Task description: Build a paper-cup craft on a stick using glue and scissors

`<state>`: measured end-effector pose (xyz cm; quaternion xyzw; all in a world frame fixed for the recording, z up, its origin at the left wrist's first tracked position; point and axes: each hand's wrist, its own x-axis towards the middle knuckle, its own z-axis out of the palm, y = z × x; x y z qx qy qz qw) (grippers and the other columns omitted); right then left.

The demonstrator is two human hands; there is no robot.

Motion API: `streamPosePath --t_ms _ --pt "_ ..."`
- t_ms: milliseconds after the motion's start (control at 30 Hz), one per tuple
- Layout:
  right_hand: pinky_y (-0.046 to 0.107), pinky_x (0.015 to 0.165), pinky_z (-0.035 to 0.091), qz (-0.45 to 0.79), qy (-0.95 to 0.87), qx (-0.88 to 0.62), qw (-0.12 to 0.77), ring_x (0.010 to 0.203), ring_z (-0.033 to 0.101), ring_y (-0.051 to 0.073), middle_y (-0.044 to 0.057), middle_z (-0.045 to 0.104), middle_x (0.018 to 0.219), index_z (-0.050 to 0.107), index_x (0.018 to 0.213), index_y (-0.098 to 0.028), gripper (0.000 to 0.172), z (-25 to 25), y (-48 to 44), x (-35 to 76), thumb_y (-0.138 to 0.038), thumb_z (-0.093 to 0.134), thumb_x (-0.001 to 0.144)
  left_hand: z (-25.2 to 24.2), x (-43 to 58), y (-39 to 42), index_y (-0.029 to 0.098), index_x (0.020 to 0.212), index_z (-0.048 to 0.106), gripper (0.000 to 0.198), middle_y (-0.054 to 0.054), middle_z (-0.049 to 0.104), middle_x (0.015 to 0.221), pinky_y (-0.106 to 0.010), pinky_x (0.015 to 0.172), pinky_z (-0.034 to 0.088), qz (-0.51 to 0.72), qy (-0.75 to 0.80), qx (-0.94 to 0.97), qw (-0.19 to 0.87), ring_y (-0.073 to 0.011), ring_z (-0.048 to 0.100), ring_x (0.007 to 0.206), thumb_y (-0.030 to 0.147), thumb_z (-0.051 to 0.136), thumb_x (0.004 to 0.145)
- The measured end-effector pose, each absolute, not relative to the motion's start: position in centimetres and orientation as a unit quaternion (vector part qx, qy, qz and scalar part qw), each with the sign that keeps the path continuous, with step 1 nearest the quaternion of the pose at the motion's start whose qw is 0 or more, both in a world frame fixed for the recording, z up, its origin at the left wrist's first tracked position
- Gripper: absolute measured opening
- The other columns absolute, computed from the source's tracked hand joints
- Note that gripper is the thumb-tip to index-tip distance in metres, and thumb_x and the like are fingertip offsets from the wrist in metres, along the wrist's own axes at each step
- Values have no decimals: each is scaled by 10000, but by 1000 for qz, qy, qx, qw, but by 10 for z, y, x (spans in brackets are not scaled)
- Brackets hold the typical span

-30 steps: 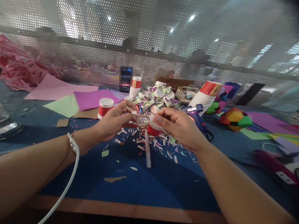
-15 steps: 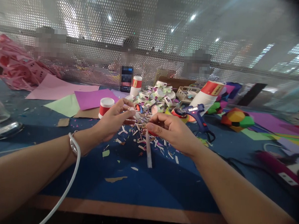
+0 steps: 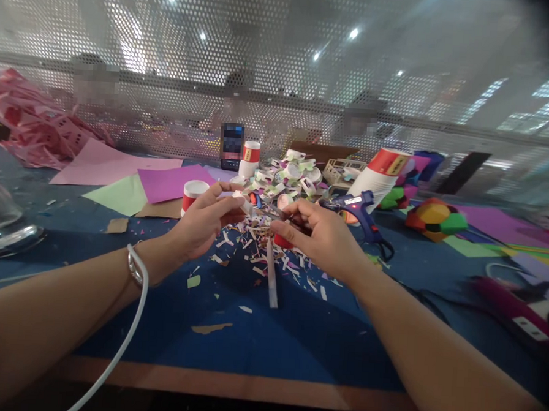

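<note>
My left hand [image 3: 209, 217] is closed, thumb against fingers, on a small white paper piece [image 3: 242, 197]. Opposite it, my right hand [image 3: 316, 235] grips a pair of scissors [image 3: 272, 212], grey blades pointing left towards that piece; the fingers cover most of the handles. Something red [image 3: 282, 241] shows just under the right thumb; I cannot tell whether it belongs to the scissors. Below both hands lie many paper scraps [image 3: 292, 268] and a long whitish strip [image 3: 272, 276]. Behind them rises a heap of cut white and pale green paper pieces [image 3: 292, 173].
A blue glue gun [image 3: 363, 213] stands right of my right hand, beside tilted stacked paper cups [image 3: 379, 177]. A red-and-white cup [image 3: 194, 195] is behind my left wrist. Left lie coloured sheets [image 3: 169, 181] and a glass [image 3: 7, 222]. A phone [image 3: 232, 145] stands behind.
The scissor blades show more clearly between my hands now, and my right fingers have shifted slightly. More of the red thing under the right thumb is visible. The left hand has barely moved.
</note>
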<state>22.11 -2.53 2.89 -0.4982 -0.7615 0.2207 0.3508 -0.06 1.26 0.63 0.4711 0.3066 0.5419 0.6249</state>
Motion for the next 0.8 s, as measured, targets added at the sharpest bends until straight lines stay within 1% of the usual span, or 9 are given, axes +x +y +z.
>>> streamPosePath --t_ms 100,200,400,467,533,600,667,733,800 --pt "314 621 411 131 -758 -538 345 660 564 178 27 648 739 608 957 -213 404 33 -25 224 -568 750 829 5 -1 15 188 1050 636 249 -51 729 1006 -304 852 509 545 319 480 608 -147 663 870 238 764 843" --pt "320 617 394 78 -763 -565 304 659 579 191 46 677 761 608 957 -217 327 34 -23 227 -501 729 851 4 -2 16 190 1062 633 271 -58 731 1025 -307 852 511 544 323 489 601 -147 662 865 252 770 836" --pt "312 574 346 104 -788 -570 210 642 558 183 34 644 712 605 809 -215 330 34 -20 229 -528 687 872 1 -4 20 199 1052 631 264 -35 710 909 -294 827 518 547 326 508 580 -151 653 860 267 768 837" --pt "313 589 355 107 -798 -562 189 665 573 188 35 655 732 638 816 -214 257 34 -19 230 -460 685 875 1 -4 20 202 1062 619 278 -33 709 898 -305 824 519 542 328 514 578 -155 649 850 270 765 836" --pt "314 598 362 100 -807 -550 188 675 582 189 33 665 740 654 815 -215 166 35 -18 233 -371 681 865 2 -3 19 201 1076 606 292 -34 710 883 -321 824 520 534 328 519 581 -162 647 835 279 759 840" --pt "315 589 360 85 -811 -537 213 637 562 176 25 651 701 643 773 -210 151 37 -18 237 -331 682 854 3 -2 18 197 1082 602 297 -37 711 869 -332 828 520 529 325 521 586 -170 652 836 287 756 843" --pt "316 571 360 78 -803 -527 267 584 517 152 16 621 654 640 758 -205 210 42 -20 243 -375 684 874 3 -1 16 195 1079 603 300 -42 717 884 -334 836 521 528 326 519 587 -174 663 852 286 760 840" --pt "311 544 361 97 -771 -525 346 555 496 132 15 620 652 684 830 -195 235 49 -21 249 -422 688 893 4 -1 15 196 1076 597 312 -46 727 926 -331 838 520 526 329 514 592 -173 674 868 267 770 826" --pt "309 507 343 127 -720 -527 433 506 459 102 13 620 652 711 880 -177 200 59 -21 256 -377 717 890 4 -1 15 195 1073 592 319 -50 733 966 -321 830 517 520 331 512 598 -167 680 874 247 776 818"
